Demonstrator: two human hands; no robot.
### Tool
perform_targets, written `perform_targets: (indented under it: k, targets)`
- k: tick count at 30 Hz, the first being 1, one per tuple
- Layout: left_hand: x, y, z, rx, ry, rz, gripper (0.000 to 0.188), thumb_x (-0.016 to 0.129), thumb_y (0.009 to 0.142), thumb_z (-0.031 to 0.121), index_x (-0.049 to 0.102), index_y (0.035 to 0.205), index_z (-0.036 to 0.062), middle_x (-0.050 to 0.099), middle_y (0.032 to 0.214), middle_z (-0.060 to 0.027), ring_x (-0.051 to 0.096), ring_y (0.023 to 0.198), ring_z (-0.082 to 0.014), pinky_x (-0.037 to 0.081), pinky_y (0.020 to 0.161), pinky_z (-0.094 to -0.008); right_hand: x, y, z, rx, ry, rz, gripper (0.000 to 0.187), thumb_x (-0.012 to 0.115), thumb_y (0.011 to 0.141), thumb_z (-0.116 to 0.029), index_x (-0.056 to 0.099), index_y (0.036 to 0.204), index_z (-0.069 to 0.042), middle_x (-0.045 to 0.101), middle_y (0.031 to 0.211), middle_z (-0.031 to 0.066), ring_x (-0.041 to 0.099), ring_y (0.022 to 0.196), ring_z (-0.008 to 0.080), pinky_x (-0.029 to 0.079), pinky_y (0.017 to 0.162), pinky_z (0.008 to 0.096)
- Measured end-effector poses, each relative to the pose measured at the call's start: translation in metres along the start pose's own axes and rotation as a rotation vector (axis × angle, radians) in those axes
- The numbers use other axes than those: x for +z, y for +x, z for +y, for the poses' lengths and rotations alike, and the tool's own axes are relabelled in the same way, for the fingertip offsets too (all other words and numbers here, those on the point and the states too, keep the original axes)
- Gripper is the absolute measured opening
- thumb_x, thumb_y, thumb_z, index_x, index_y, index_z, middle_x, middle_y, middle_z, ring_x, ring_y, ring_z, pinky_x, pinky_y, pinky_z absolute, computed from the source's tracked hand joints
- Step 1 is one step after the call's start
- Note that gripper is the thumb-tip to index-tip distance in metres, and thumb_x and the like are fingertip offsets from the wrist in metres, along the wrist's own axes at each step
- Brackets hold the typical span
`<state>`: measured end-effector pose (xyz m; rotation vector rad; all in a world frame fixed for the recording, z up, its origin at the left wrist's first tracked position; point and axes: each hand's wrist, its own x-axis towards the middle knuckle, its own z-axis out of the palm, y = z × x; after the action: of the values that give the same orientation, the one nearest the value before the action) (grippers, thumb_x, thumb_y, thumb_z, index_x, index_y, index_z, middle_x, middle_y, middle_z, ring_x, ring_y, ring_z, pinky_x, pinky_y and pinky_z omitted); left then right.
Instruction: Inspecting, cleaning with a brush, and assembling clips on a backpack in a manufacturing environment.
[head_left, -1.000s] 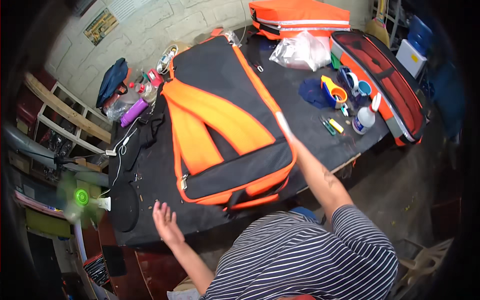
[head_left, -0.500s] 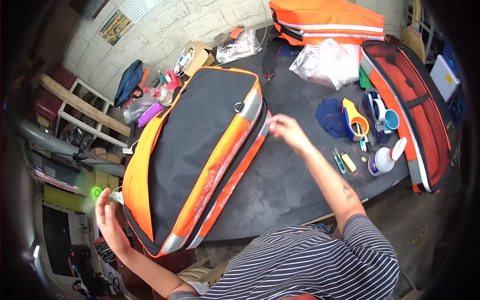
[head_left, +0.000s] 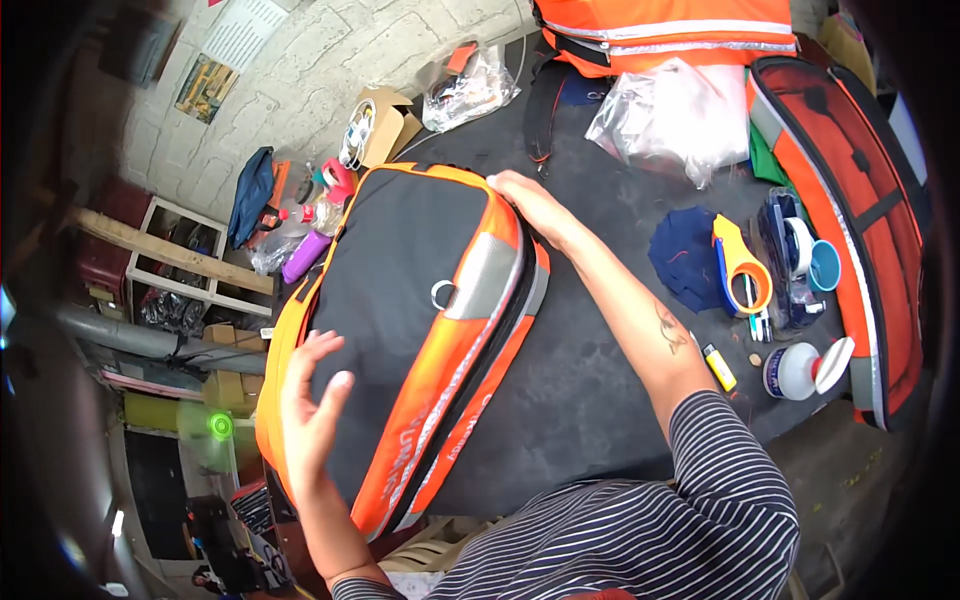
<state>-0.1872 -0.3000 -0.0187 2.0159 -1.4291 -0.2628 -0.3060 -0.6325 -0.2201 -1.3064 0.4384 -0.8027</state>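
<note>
A large black bag (head_left: pixel 390 300) with orange and silver-grey sides lies on the dark table. Along its right side run a long black zipper and a silver-grey reflective patch, and a metal D-ring (head_left: pixel 441 294) sits by that patch. My right hand (head_left: pixel 532 208) rests against the bag's far right corner, fingers stretched along the edge and partly hidden. Over the bag's left side, near the orange flap (head_left: pixel 272 400), my left hand (head_left: pixel 312 415) is raised with thumb and fingers apart and nothing in it.
At right are a tape dispenser (head_left: pixel 742 270), dark blue cloth (head_left: pixel 685 258), yellow lighter (head_left: pixel 719 368), white spray bottle (head_left: pixel 792 371) and red-windowed bag (head_left: pixel 850 220). Farther back lie plastic bags (head_left: pixel 665 120) and another orange bag (head_left: pixel 680 30). A purple bottle (head_left: pixel 306 256) stands left.
My right hand has moved from beside the bag's zipper side to its far corner. My left hand has come in from beyond the near left end to over the bag's left side.
</note>
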Motion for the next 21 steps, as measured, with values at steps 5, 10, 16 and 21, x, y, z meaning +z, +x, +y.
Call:
perform_targets:
  k: [5, 10, 16, 21]
  targets:
    - [0.031, 0.022, 0.002, 0.031, 0.162, -0.22, 0.045, 0.07, 0.083, 0.023, 0.059, 0.123, 0.0059, 0.053, 0.132, -0.0183, 0.037, 0.136, -0.0362, 0.026, 0.112, -0.0445, -0.017, -0.016, 0.056, 0.258, 0.119, 0.241, 0.064, 0.04, 0.096, -0.056, 0.052, 0.133, -0.006, 0.057, 0.119, 0.0112, 0.049, 0.113, 0.0161, 0.036, 0.099, 0.0288]
    - [0.02, 0.044, -0.022, 0.002, 0.072, -0.079, 0.042, 0.064, 0.089, 0.025, 0.057, 0.126, 0.0057, 0.055, 0.128, -0.0135, 0.043, 0.13, -0.0278, 0.03, 0.109, -0.0386, -0.004, 0.004, 0.089, 0.321, 0.317, 0.095, 0.078, 0.04, 0.089, -0.072, 0.049, 0.137, -0.011, 0.054, 0.122, 0.0123, 0.05, 0.111, 0.0198, 0.036, 0.101, 0.031]
    - [-0.003, 0.098, -0.062, -0.129, 0.023, 0.067, 0.039, 0.048, 0.102, 0.029, 0.056, 0.129, 0.002, 0.06, 0.12, -0.0066, 0.051, 0.113, -0.0147, 0.038, 0.099, -0.0281, 0.003, -0.104, 0.008, 0.176, 0.194, 0.017, 0.066, 0.041, 0.093, -0.063, 0.054, 0.119, -0.004, 0.054, 0.114, 0.0099, 0.049, 0.109, 0.0182, 0.036, 0.1, 0.034]
    - [0.027, 0.103, -0.07, -0.209, -0.009, -0.168, 0.055, 0.039, 0.102, 0.044, 0.048, 0.134, 0.0007, 0.057, 0.125, -0.0086, 0.048, 0.12, -0.0172, 0.033, 0.105, -0.0306, 0.018, -0.249, -0.034, 0.132, -0.252, -0.059, 0.055, 0.048, 0.096, -0.044, 0.038, 0.134, -0.006, 0.041, 0.118, 0.0204, 0.038, 0.118, 0.038, 0.032, 0.103, 0.0423]
